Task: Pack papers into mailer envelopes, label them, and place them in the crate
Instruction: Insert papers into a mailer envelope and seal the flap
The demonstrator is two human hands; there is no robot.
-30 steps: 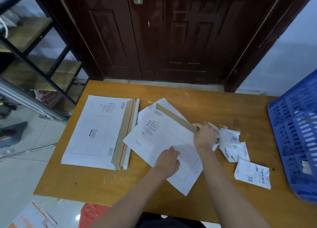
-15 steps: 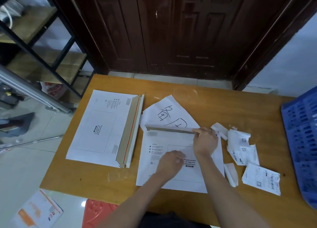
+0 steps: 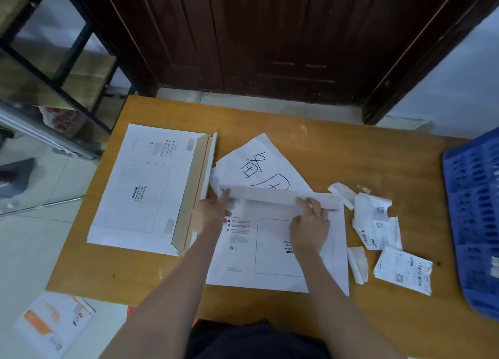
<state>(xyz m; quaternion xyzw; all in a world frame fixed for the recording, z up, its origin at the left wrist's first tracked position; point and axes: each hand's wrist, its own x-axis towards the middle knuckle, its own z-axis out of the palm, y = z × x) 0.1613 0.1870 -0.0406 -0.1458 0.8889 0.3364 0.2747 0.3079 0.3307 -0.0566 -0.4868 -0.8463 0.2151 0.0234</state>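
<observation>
Your left hand [image 3: 209,215] and right hand [image 3: 310,225], fingers straight, press the mailer envelope [image 3: 272,250] flap [image 3: 270,195] flat mid-frame, gripping nothing.

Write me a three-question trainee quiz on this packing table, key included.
1. True or false: both hands press on the folded flap of the near mailer.
2. The blue crate stands at the table's: A) left edge B) right edge C) middle.
3. What lies under the far end of the near mailer?

Key: 1 true. 2 B. 3 a handwritten sheet.
</observation>
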